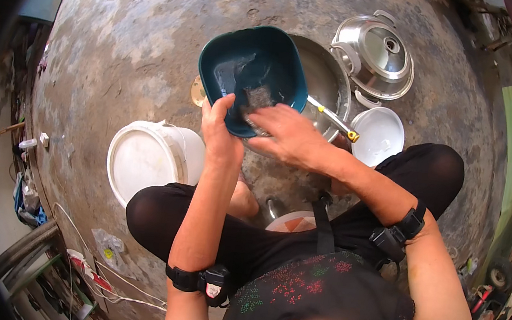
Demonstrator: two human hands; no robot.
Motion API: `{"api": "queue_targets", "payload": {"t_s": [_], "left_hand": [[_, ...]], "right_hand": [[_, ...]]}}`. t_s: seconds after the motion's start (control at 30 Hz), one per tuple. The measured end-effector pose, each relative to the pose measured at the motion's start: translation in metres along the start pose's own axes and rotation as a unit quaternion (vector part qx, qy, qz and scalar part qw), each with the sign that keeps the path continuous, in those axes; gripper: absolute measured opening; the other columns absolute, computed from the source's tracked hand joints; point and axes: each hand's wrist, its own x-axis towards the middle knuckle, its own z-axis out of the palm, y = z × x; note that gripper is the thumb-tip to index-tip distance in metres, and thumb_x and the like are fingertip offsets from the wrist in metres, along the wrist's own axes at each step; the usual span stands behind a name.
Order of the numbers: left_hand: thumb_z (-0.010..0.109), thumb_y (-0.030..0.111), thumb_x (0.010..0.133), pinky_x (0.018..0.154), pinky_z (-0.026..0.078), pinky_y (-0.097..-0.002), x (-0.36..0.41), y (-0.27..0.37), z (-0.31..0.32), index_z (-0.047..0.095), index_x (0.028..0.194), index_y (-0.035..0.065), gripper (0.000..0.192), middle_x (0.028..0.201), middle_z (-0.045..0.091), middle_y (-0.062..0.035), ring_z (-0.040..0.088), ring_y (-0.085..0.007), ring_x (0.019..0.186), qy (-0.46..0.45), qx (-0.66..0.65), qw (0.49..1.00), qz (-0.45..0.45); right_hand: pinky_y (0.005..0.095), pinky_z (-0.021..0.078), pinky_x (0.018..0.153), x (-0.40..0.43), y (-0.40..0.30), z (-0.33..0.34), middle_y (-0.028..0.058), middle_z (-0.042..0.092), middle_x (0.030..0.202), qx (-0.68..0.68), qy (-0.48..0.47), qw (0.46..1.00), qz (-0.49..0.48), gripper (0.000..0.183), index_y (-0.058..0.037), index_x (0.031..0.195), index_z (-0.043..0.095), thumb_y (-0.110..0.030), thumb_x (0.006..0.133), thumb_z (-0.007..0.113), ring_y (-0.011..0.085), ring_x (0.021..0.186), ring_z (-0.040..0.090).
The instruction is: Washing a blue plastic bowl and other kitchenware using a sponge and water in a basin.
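Note:
My left hand (222, 129) grips the near-left rim of a dark teal plastic basin (258, 59), thumb over the inside wall. The basin is tilted, its wet inside facing up toward me. Within it my right hand (283, 132) holds a grey mesh scouring cloth (260, 97) against the near wall; the fingers are blurred and partly hide the cloth. Beneath and behind the basin is a wide metal pan (329, 68), partly covered by it. A utensil handle with yellow trim (337, 121) lies across the pan's near-right side.
A lidded stainless steel pot (376, 55) stands on the concrete floor (130, 48) at upper right. Next to my right knee is a white bowl (378, 134). A lidded white bucket (148, 161) sits by my left knee. White cords (124, 295) trail at lower left.

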Motion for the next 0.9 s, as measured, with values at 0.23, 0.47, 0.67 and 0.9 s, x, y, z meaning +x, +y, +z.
{"api": "queue_targets", "payload": {"t_s": [0.23, 0.47, 0.67, 0.9], "left_hand": [[0.063, 0.017, 0.088, 0.075, 0.055, -0.0367, 0.0, -0.002, -0.003, 0.064, 0.094, 0.0047, 0.014, 0.09, 0.068, -0.0077, 0.066, -0.0226, 0.081, 0.046, -0.02, 0.996, -0.072], [0.062, 0.01, 0.087, 0.081, 0.053, -0.0335, 0.006, 0.0, -0.012, 0.056, 0.11, 0.0054, 0.024, 0.098, 0.063, -0.0064, 0.063, -0.0188, 0.09, 0.028, -0.053, 0.996, -0.066], [0.061, 0.017, 0.089, 0.085, 0.057, -0.0446, 0.011, 0.004, -0.017, 0.061, 0.114, 0.0007, 0.03, 0.107, 0.07, -0.0111, 0.069, -0.0264, 0.097, 0.021, -0.002, 0.998, -0.064], [0.059, 0.018, 0.089, 0.078, 0.058, -0.0428, -0.002, 0.017, 0.004, 0.06, 0.114, 0.0019, 0.03, 0.105, 0.069, -0.011, 0.068, -0.0249, 0.095, -0.018, 0.036, 0.996, -0.077]], "right_hand": [[0.0458, 0.0359, 0.109, 0.005, -0.013, 0.006, 0.0195, 0.056, 0.133, 0.103, -0.039, 0.994, -0.021, 0.049, -0.0005, 0.134, 0.051, -0.031, 0.096, 0.057, 0.0346, 0.124, 0.051], [0.0513, 0.0282, 0.116, -0.007, 0.022, 0.001, 0.0123, 0.061, 0.123, -0.074, -0.04, 0.994, -0.072, 0.054, -0.0043, 0.129, 0.055, 0.002, 0.076, 0.064, 0.0276, 0.122, 0.054], [0.0489, 0.0308, 0.115, -0.004, 0.039, -0.004, 0.0089, 0.065, 0.111, -0.199, -0.011, 0.978, -0.067, 0.036, -0.0044, 0.114, 0.064, 0.002, 0.08, 0.056, 0.0237, 0.115, 0.058], [0.0385, 0.0508, 0.091, 0.001, 0.034, -0.006, 0.0074, 0.067, 0.084, -0.18, 0.138, 0.964, -0.136, 0.023, -0.0074, 0.098, 0.066, -0.004, 0.077, 0.058, 0.0251, 0.084, 0.066]]}}
